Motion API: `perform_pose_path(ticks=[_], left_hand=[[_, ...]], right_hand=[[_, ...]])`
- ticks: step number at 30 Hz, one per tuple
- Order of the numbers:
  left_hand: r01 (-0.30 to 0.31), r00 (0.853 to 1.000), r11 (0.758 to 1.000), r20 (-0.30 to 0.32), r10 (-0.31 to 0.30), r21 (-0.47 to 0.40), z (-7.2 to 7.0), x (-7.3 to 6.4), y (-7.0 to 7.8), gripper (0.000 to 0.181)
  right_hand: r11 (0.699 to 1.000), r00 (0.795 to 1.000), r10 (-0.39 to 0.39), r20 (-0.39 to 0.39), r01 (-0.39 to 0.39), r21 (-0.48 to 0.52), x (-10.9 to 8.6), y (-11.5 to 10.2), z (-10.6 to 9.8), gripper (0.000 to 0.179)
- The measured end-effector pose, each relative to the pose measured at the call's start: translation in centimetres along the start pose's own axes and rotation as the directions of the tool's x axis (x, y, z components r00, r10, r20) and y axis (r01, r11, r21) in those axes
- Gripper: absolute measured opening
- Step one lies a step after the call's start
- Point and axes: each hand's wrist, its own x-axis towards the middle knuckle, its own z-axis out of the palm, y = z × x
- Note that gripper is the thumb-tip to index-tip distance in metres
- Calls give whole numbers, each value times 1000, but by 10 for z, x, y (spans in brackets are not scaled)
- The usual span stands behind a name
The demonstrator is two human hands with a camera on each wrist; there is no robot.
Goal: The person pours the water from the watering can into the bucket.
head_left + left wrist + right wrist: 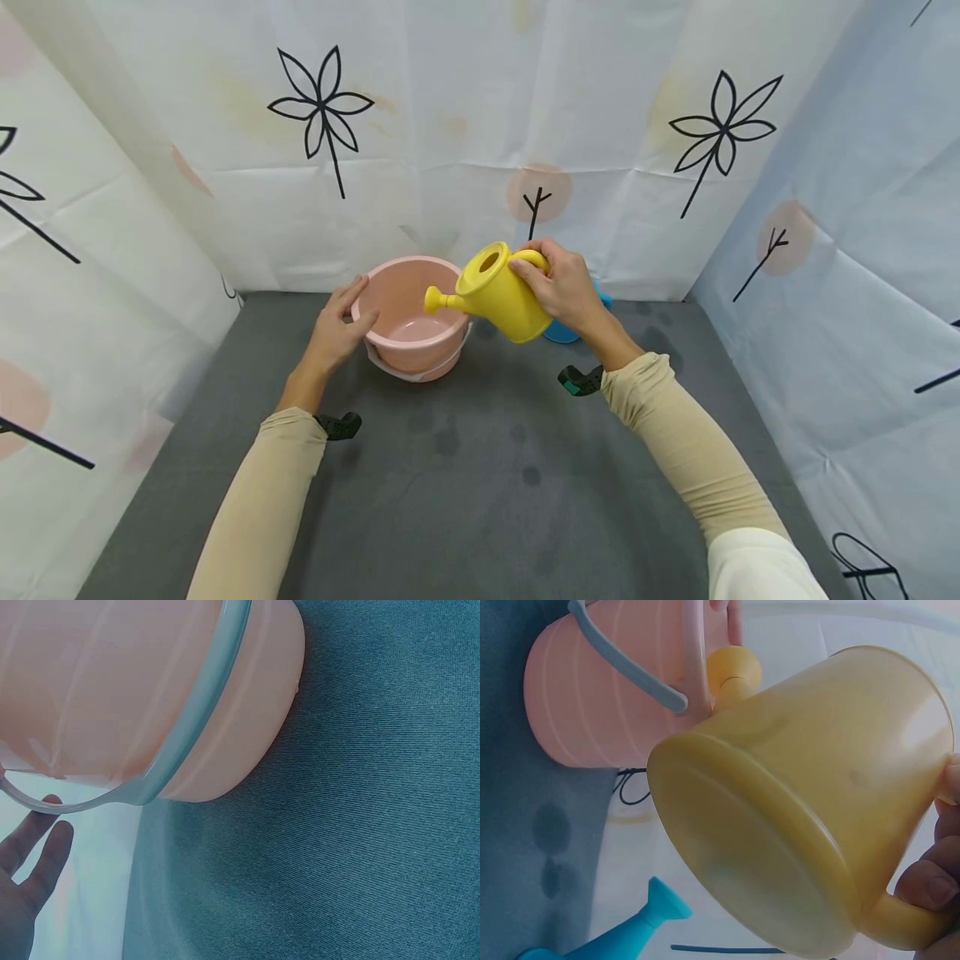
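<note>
While the right hand [564,282] grips the yellow watering can [512,305], its spout [448,302] over the pink bucket [417,360], the left hand [333,333] lies loosely extended at the bucket's left, a blue vessel [561,332] standing right of it

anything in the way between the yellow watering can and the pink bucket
Nothing visible: the spout of the yellow watering can shows unobstructed against the opening of the pink bucket. The left hand is at the bucket's opposite side, and the blue watering can is off that line.
</note>
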Motion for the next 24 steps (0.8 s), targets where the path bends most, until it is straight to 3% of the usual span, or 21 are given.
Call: perform_pose_path(ticks=[24], left_hand=[[13,1000,1000,4,-14,13,1,1,-2,67]], right_hand=[[1000,1000,3,12,-3,-20,10,1,-4,24]])
